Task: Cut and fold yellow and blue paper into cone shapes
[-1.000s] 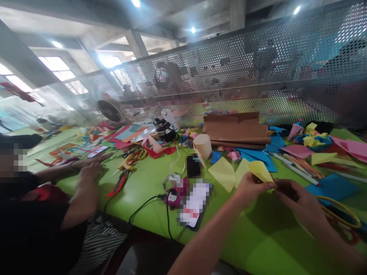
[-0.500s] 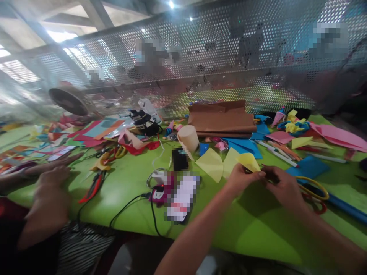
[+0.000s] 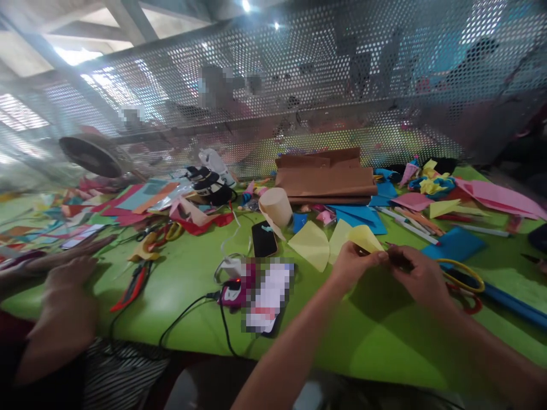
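Holding 1 yel. paper (image 3: 366, 236), L hand (image 3: 351, 265)

1. Our left hand (image 3: 352, 266) hides the lower part of the yellow paper (image 3: 366, 237).
2. Shadow blurs the fingertips of our right hand (image 3: 416, 273); we can't tell whether they touch the paper.
3. Blocky squares mask most of the phone screen (image 3: 270, 296).
4. We can't make out the shapes behind the mesh (image 3: 316, 122).
5. The right edge cuts off the blue roll (image 3: 515, 303).
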### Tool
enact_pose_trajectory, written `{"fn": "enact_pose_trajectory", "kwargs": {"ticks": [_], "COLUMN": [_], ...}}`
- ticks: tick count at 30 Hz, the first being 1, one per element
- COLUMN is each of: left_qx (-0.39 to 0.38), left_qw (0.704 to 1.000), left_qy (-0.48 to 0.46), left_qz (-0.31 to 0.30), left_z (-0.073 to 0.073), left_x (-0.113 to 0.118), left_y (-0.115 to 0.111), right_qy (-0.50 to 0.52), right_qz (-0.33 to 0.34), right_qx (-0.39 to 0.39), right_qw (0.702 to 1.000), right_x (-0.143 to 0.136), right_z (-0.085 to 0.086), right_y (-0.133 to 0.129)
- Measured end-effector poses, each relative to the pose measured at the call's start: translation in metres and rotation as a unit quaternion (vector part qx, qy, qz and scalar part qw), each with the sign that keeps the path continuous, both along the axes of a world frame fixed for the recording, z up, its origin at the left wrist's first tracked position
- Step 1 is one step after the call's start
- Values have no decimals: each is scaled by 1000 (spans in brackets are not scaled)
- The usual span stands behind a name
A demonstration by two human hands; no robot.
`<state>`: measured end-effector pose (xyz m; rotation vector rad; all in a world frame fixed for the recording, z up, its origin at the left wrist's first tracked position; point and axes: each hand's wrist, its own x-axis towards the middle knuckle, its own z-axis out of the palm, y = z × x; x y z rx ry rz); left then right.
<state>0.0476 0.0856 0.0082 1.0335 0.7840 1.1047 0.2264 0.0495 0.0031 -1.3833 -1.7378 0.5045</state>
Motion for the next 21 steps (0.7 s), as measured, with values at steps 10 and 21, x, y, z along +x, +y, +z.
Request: {"fn": "enact_pose_trajectory", "kwargs": {"ticks": [10,21], "left_qx": [-36,-25], "left_qw": [999,999], "left_qy": [-18,0], "left_qz": [34,39], "left_z": [3,10], "left_x": [0,-12], "left_y": [2,3], "right_qy": [55,134], "right_qz": [18,5], "right_qx": [-49,-71], "right_qw": [997,988], "right_x": [2,4], "right_z": [-3,1], "right_y": [1,4]}}
